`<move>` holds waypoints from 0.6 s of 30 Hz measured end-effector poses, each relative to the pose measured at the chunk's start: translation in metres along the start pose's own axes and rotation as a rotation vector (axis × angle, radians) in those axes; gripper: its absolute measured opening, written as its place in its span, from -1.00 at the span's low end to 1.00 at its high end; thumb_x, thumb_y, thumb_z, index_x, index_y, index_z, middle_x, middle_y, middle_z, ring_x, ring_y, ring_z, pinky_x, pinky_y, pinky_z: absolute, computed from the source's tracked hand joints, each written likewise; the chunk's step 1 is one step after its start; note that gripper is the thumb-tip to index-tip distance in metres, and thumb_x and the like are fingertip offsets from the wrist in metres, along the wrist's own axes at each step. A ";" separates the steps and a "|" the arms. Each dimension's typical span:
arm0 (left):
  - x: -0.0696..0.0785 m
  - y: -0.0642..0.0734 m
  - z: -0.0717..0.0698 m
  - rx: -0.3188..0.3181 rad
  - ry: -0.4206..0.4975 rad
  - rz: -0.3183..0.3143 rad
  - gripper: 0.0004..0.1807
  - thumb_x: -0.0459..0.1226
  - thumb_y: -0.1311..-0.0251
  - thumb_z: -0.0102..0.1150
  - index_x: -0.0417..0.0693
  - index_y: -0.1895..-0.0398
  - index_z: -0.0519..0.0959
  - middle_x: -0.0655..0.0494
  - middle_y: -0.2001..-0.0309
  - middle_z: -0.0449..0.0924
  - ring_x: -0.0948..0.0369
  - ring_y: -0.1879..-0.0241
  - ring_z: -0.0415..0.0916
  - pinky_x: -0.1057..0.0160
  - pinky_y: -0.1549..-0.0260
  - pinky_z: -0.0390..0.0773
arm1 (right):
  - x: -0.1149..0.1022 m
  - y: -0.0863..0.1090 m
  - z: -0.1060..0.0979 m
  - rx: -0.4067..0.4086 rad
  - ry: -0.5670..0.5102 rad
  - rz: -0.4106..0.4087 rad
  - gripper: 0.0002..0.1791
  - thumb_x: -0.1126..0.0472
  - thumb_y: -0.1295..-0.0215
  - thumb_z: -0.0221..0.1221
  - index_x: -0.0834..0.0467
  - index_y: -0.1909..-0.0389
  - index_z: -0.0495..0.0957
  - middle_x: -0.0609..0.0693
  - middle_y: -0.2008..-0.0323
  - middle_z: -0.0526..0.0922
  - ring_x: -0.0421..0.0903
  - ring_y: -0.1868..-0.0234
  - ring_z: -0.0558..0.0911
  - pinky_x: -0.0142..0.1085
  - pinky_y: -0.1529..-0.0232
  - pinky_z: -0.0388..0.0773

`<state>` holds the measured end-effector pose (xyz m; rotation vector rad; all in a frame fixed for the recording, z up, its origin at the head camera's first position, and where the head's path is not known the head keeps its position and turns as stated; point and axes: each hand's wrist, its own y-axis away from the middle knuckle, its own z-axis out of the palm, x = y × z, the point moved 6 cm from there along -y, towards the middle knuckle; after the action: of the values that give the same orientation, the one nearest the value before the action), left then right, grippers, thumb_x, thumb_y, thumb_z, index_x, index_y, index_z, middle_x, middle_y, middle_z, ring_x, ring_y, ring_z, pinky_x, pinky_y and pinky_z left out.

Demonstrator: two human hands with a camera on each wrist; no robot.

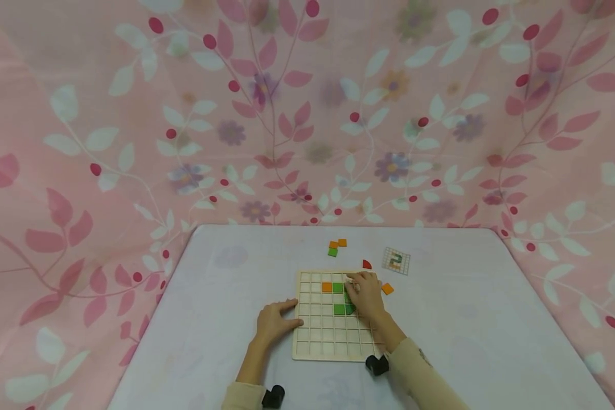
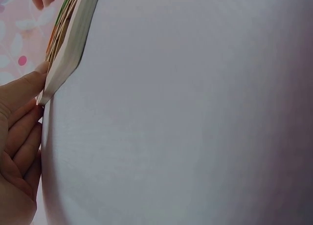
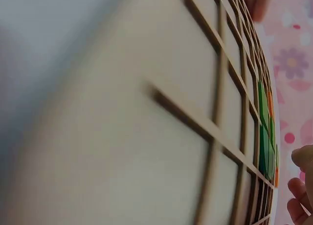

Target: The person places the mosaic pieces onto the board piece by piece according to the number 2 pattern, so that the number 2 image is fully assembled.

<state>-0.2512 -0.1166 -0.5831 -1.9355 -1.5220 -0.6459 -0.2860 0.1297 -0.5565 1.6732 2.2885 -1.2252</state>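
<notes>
A pale wooden grid board lies on the table. My left hand is at its left edge, with thumb and forefinger spread along the rim; in the left wrist view the thumb touches the edge. My right hand hovers over the board's upper right, fingers bent down near the green tiles, and no piece shows between its thumb and fingers in the right wrist view. An orange square tile, a green square tile and another green square sit in the grid. A darker green piece is partly hidden by this hand.
Beyond the board lie two orange tiles, a green tile and a red rounded piece. A pattern card with a figure like a 2 is at the right. One orange tile rests beside the board, near the right hand.
</notes>
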 end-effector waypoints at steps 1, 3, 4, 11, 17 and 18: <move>0.000 0.000 0.000 -0.002 0.003 -0.003 -0.42 -0.09 0.22 0.49 -0.10 0.03 0.65 -0.11 0.04 0.63 -0.09 0.02 0.56 -0.07 0.10 0.52 | 0.003 -0.006 0.001 0.001 0.002 0.012 -0.76 0.29 -0.06 0.33 0.25 0.21 0.66 0.17 0.28 0.62 0.13 0.29 0.47 -0.09 0.39 0.27; 0.000 -0.001 -0.001 -0.003 -0.001 -0.004 -0.42 -0.09 0.22 0.49 -0.10 0.03 0.65 -0.12 0.04 0.63 -0.10 0.03 0.56 -0.06 0.11 0.52 | 0.009 -0.018 0.005 -0.015 0.008 0.038 -0.76 0.28 -0.10 0.30 0.25 0.18 0.66 0.20 0.26 0.62 0.16 0.28 0.48 -0.04 0.39 0.31; -0.001 -0.001 -0.002 -0.001 -0.002 -0.006 -0.42 -0.09 0.22 0.49 -0.10 0.03 0.65 -0.12 0.04 0.63 -0.10 0.03 0.56 -0.06 0.11 0.52 | 0.012 -0.023 0.008 -0.031 0.010 0.050 -0.75 0.27 -0.12 0.28 0.25 0.16 0.65 0.21 0.24 0.62 0.18 0.26 0.48 -0.02 0.37 0.33; 0.000 -0.002 -0.003 0.002 0.004 0.001 -0.41 -0.09 0.22 0.49 -0.11 0.03 0.64 -0.13 0.04 0.63 -0.10 0.02 0.56 -0.07 0.08 0.51 | 0.026 -0.037 0.019 -0.126 0.037 0.162 -0.69 0.24 -0.23 0.15 0.22 0.02 0.60 0.27 0.10 0.55 0.24 0.09 0.45 0.10 0.21 0.35; 0.000 0.000 0.001 -0.018 0.015 -0.016 -0.39 -0.07 0.22 0.48 -0.10 0.01 0.64 -0.12 0.02 0.62 -0.10 -0.01 0.54 -0.08 0.05 0.49 | 0.046 -0.016 -0.004 -0.016 0.006 0.250 -0.71 0.32 -0.23 0.08 0.30 0.06 0.59 0.30 0.11 0.53 0.28 0.06 0.43 0.16 0.15 0.31; -0.001 0.000 0.001 -0.018 0.015 -0.022 -0.39 -0.07 0.22 0.48 -0.10 0.01 0.64 -0.11 0.02 0.62 -0.09 -0.01 0.54 -0.07 0.04 0.49 | 0.050 -0.011 -0.011 0.003 0.004 0.262 -0.71 0.33 -0.21 0.08 0.31 0.06 0.58 0.31 0.10 0.52 0.29 0.06 0.43 0.17 0.15 0.31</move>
<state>-0.2517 -0.1165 -0.5843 -1.9254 -1.5349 -0.6844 -0.3120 0.1746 -0.5662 1.9027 1.9887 -1.1684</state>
